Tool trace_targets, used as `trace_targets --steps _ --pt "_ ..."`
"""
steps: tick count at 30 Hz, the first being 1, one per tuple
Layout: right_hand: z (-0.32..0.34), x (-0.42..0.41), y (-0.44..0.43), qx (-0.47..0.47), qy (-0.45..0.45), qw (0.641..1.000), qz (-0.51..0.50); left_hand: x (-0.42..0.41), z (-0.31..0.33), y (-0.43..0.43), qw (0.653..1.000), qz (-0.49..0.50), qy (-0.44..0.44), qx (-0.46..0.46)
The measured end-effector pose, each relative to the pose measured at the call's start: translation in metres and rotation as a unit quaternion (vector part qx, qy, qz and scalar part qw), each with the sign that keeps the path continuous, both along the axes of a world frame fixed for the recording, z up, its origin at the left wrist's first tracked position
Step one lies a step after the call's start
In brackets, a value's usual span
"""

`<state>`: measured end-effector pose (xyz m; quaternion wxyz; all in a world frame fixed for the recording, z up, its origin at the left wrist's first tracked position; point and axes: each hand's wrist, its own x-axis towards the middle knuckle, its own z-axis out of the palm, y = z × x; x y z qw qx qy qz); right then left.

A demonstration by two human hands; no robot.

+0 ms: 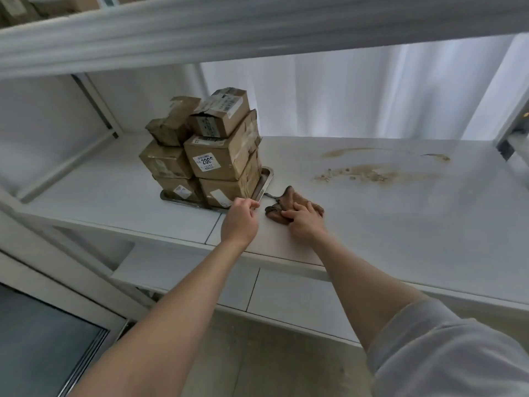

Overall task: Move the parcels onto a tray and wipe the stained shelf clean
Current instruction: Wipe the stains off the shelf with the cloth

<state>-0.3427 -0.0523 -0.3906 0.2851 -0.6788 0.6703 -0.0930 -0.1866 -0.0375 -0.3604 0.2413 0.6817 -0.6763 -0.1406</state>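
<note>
Several brown cardboard parcels (217,156) stand stacked on a metal tray (264,183) at the middle left of the white shelf (400,230). My left hand (240,222) is at the tray's near right corner, its fingers pinched at the rim. Just to the right, my right hand (305,223) presses down on a crumpled brown cloth (287,200) lying on the shelf. Brown stains (372,174) spread over the shelf surface further right, apart from the cloth.
An upper shelf (200,32) hangs overhead with more boxes (83,1) on it. A lower shelf (286,296) runs beneath. White uprights (97,104) frame the left side, and a translucent curtain (372,93) hangs behind.
</note>
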Motion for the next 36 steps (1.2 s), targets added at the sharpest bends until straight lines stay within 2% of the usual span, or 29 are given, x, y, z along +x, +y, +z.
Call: trace_targets --steps 4,9,15,20,24,26,28,32,34,36 --pt "-0.004 0.050 0.004 -0.012 -0.041 0.997 0.060 0.037 -0.001 0.006 0.998 0.042 -0.014 0.046" --pt "-0.003 0.048 0.022 -0.025 -0.046 0.998 0.031 0.047 -0.009 0.011 0.994 0.037 -0.024 0.096" --pt "-0.001 -0.014 0.050 -0.034 0.010 0.989 -0.143 0.005 -0.001 0.009 0.991 -0.059 -0.021 0.116" --pt "-0.005 -0.088 0.086 -0.026 0.080 0.932 -0.351 -0.016 -0.003 0.009 0.987 -0.102 -0.010 0.120" --pt "0.000 -0.094 0.097 0.000 0.096 0.896 -0.433 -0.018 -0.007 0.009 0.986 -0.116 -0.001 0.116" --pt "0.003 -0.072 0.093 -0.003 0.099 0.903 -0.419 -0.017 -0.008 0.010 0.986 -0.123 0.004 0.112" --pt "0.000 -0.038 0.089 -0.022 0.104 0.924 -0.366 -0.014 -0.008 0.013 0.987 -0.124 0.008 0.101" --pt "-0.008 0.044 0.082 -0.067 0.095 0.973 -0.201 -0.005 -0.008 0.016 0.989 -0.114 0.005 0.092" --pt "-0.005 0.073 0.082 -0.075 0.079 0.987 -0.115 -0.002 -0.007 0.018 0.991 -0.107 -0.002 0.087" --pt "-0.002 0.078 0.082 -0.064 0.058 0.994 -0.073 -0.001 -0.006 0.019 0.991 -0.101 -0.006 0.083"
